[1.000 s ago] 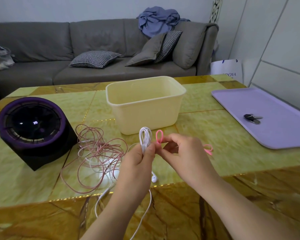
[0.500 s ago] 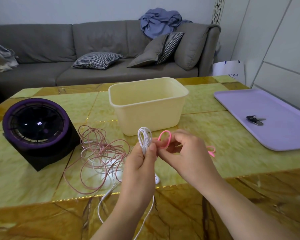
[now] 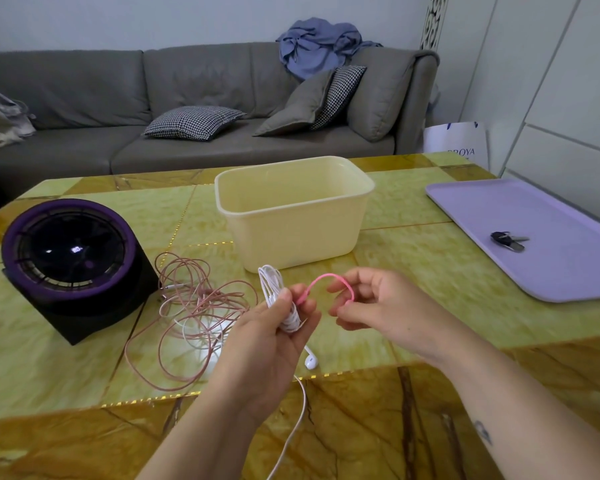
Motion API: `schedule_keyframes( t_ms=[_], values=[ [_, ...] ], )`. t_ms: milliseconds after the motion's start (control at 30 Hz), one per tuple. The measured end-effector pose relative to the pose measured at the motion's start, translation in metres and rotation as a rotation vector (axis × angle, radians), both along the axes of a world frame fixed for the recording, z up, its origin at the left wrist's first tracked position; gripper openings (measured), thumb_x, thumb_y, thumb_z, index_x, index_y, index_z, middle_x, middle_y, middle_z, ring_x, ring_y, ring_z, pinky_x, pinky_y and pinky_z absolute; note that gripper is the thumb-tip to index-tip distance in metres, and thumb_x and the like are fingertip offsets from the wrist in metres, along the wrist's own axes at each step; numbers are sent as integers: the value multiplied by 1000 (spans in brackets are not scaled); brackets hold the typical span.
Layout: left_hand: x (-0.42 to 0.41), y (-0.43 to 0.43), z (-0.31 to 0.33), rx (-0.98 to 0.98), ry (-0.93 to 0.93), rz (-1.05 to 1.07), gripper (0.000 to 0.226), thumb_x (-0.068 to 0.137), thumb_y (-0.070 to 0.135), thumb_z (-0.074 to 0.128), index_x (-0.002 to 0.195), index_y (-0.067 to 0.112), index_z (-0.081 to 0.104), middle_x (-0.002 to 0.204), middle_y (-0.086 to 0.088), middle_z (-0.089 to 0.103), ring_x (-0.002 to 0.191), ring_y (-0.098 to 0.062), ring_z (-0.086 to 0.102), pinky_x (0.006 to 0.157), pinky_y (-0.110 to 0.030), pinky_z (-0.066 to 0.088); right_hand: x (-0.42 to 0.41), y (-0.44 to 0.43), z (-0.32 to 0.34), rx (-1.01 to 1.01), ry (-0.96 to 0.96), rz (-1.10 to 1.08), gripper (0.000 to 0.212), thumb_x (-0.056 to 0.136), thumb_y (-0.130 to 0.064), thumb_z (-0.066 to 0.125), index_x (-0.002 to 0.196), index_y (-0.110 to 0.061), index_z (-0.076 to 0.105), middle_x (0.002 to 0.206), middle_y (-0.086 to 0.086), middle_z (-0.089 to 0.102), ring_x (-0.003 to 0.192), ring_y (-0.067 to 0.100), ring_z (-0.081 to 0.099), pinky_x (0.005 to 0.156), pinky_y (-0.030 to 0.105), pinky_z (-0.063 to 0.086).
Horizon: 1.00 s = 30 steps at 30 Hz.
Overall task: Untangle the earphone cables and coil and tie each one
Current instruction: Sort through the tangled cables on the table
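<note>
The marbled table is seen to bear a cream tub, and left of the tub the pink cable lies in a loose tangle with white strands among it; that one is judged not yet dealt with. Above the table's near edge the left hand is closed round the white cable coil, the thumb pressed on its waist and the loops standing up out of the fist. Just beside it, the right hand has its fingertips pinched on the far end of a pink band, which is arched between the two hands; its near end appears to be trapped under the left thumb. Tying the white coil is judged to be the step in hand. It would be done well if the coil is squeezed firmly at the waist so that no loop slips, and the band is drawn taut and wound round that waist rather than the looped top. The white tail trailing toward the viewer, and the white earbud seen below the left hand at the table's near edge, should be gathered in first, or loose ends will be left
</note>
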<state>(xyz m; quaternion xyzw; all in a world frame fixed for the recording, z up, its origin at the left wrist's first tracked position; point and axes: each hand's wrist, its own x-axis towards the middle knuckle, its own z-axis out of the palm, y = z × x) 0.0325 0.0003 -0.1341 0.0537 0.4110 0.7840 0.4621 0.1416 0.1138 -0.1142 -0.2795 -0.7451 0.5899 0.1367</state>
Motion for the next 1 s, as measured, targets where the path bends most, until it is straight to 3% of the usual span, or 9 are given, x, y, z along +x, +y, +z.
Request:
schedule_keyframes(
  t_ms=[200, 333, 433, 633, 733, 833, 900, 1000],
  values=[
    [3, -5, 6, 12, -173, -189, 15, 81, 10, 52, 86, -1, 61, 72, -11, 62, 60, -14, 63, 78, -37, 55, 1, 0, 2, -127, 52, 111, 36, 83, 4, 61, 111, -19, 59, 84, 3, 64, 81, 11, 61, 79, 28, 54],
    [3, -8, 8, 4, -213, -265, 31, 78, 9, 52, 103, -7, 61, 72, -11, 62, 58, -15, 65, 76, -38, 55, 3, -2, 4, -13, 49, 171, 22, 85, -6, 65, 99, -22, 70, 98, 5, 73, 91, 18, 66, 80, 29, 53],
    [1, -10, 7, -22, -212, -309, 33, 78, 9, 53, 105, -8, 60, 74, -13, 63, 62, -16, 66, 77, -38, 56, 5, -2, 6, 76, 63, 168, 13, 86, -11, 67, 93, -20, 73, 92, 1, 75, 86, 19, 66, 72, 31, 53],
    [0, -8, 5, -15, -224, -310, 39, 79, 9, 53, 113, -9, 59, 74, -13, 65, 64, -16, 67, 78, -37, 56, 7, -5, 9, 144, 61, 140, 14, 88, -9, 63, 96, -19, 71, 84, -1, 75, 81, 16, 70, 74, 27, 56],
    [1, -8, 2, -3, -193, -328, 32, 87, 8, 48, 111, -3, 68, 75, -8, 61, 64, -12, 65, 80, -34, 57, 7, -7, 10, 179, -15, 150, 21, 89, -13, 61, 95, -30, 72, 81, -4, 75, 82, 17, 70, 86, 37, 54],
    [2, -7, -2, -29, -138, -314, 30, 92, 6, 45, 106, -1, 70, 82, -10, 61, 67, -12, 63, 78, -32, 58, 7, -11, 13, 234, -66, 198, 22, 85, -18, 63, 93, -37, 71, 88, -2, 74, 84, 31, 66, 83, 53, 53],
    [2, -6, -3, -42, -127, -284, 30, 93, 5, 45, 111, -8, 64, 98, -18, 61, 82, -19, 64, 75, -33, 59, 6, -13, 14, 255, -76, 197, 18, 84, -18, 66, 90, -34, 72, 90, -6, 72, 80, 26, 65, 75, 45, 54],
    [2, -6, -4, -46, -128, -252, 30, 91, 6, 47, 110, -13, 59, 106, -24, 62, 90, -25, 66, 72, -33, 60, 5, -17, 14, 331, -94, 133, 9, 84, -24, 69, 88, -32, 71, 80, -9, 70, 71, 6, 63, 62, 3, 44]
  ],
)
